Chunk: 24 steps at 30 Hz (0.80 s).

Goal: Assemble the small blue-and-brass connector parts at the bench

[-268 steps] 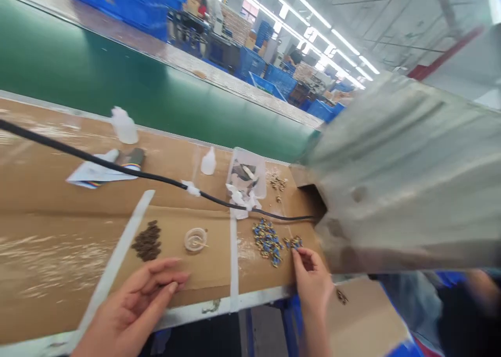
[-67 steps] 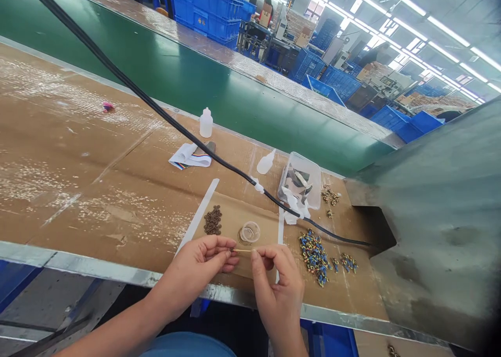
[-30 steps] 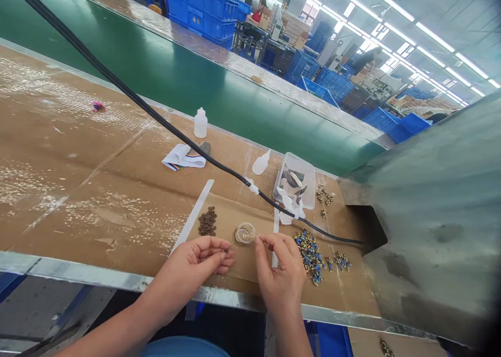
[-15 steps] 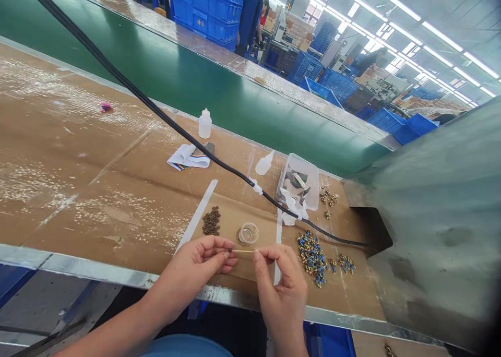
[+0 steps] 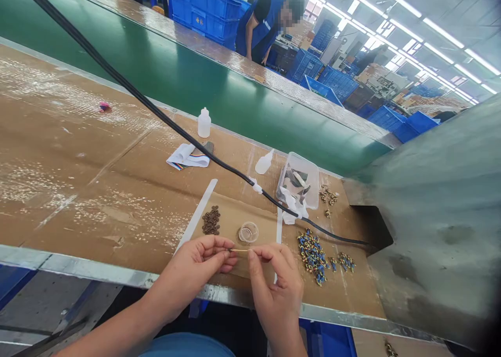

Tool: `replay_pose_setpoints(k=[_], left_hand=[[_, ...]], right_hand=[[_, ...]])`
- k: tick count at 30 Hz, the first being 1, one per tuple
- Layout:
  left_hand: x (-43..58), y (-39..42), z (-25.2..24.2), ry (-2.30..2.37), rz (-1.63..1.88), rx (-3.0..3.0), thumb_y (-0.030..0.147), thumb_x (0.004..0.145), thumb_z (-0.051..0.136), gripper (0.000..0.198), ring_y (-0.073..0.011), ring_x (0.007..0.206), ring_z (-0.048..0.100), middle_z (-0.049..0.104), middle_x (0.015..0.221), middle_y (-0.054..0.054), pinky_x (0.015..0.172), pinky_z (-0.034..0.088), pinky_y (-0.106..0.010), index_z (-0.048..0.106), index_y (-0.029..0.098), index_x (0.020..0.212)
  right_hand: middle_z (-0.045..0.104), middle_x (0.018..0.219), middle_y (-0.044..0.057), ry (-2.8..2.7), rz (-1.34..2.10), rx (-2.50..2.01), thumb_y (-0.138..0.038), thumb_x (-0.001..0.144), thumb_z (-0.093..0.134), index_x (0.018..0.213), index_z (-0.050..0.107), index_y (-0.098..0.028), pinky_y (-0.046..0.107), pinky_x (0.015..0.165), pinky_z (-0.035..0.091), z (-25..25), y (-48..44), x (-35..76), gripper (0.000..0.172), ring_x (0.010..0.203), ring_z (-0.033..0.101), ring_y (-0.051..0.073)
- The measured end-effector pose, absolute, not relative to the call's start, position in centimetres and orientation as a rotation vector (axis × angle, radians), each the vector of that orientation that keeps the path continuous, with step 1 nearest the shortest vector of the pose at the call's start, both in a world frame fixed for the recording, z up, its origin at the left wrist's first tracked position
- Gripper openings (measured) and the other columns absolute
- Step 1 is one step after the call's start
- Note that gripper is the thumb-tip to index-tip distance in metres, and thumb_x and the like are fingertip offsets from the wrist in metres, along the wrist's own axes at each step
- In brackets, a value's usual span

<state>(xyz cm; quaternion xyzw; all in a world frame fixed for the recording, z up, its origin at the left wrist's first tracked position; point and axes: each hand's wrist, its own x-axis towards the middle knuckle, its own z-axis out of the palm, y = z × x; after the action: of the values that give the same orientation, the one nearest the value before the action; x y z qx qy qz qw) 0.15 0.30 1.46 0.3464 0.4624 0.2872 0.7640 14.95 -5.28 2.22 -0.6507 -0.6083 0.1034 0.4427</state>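
In the head view my right hand (image 5: 277, 281) pinches a thin yellowish stick (image 5: 240, 250) between thumb and forefinger. The stick lies nearly level, its other end reaching the fingertips of my left hand (image 5: 201, 263). Thumb and forefinger of that hand are pressed together; a small dark bit shows there, mostly hidden. Just beyond the fingers stands a small clear round cup (image 5: 253, 234) with a thin curved line of something inside. A pile of small brown discs (image 5: 211, 221) lies past my left hand. To the right of my right hand is a heap of small blue and gold pieces (image 5: 311, 255).
A black cable (image 5: 129, 85) crosses above the cardboard-covered bench (image 5: 129, 190). Behind the cup are a white dropper bottle (image 5: 264, 162), another bottle (image 5: 204, 123), folded cloth (image 5: 190, 156) and a clear tub (image 5: 313, 192). A metal panel (image 5: 438, 216) stands right. Beyond the green belt (image 5: 188, 75), a person (image 5: 260, 25) leans forward.
My right hand has shifted slightly left, so less of the stick shows between my hands. My left hand stays in place. Across the belt, the person has bent down into view.
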Motion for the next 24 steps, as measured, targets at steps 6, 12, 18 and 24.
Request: replay_pose_setpoints(k=[6,12,18,24], left_hand=[[0.2,0.3,1.2,0.982,0.623,0.737,0.022,0.078,0.064,0.016,-0.0204,0.084,0.071,0.076,0.086,-0.008,0.084,0.053,-0.034,0.063,0.014,0.092],[0.2,0.2,1.3,1.024,0.632,0.742,0.018,0.077,0.066,0.014,-0.0193,0.083,0.071,0.076,0.084,-0.007,0.080,0.055,-0.029,0.064,0.013,0.090],[0.3,0.3,1.5,1.061,0.611,0.723,0.023,0.072,0.071,0.020,-0.0216,0.086,0.072,0.077,0.085,-0.008,0.080,0.056,-0.027,0.065,0.014,0.089],[-0.2,0.8,-0.3,1.072,0.547,0.697,0.036,0.064,0.079,0.038,-0.0227,0.093,0.071,0.078,0.092,-0.008,0.078,0.057,-0.019,0.066,0.017,0.095]], right_hand=[[0.061,0.079,0.002,-1.619,0.227,-1.575,-0.015,0.083,0.059,0.085,0.064,-0.022,0.029,0.068,0.043,2.5,-5.6,14.8,0.009,0.075,0.056,0.016],[0.061,0.080,0.002,-1.491,0.153,-1.566,-0.015,0.083,0.059,0.085,0.064,-0.022,0.028,0.070,0.044,2.4,-5.4,16.1,0.009,0.078,0.056,0.015],[0.063,0.082,0.003,-1.431,0.088,-1.704,-0.020,0.084,0.059,0.085,0.068,-0.022,0.029,0.073,0.044,1.9,-4.2,16.6,0.009,0.078,0.057,0.016],[0.065,0.088,0.002,-1.417,0.160,-1.857,-0.022,0.083,0.059,0.092,0.069,-0.025,0.028,0.078,0.042,1.0,-5.4,18.5,0.014,0.085,0.059,0.016]])
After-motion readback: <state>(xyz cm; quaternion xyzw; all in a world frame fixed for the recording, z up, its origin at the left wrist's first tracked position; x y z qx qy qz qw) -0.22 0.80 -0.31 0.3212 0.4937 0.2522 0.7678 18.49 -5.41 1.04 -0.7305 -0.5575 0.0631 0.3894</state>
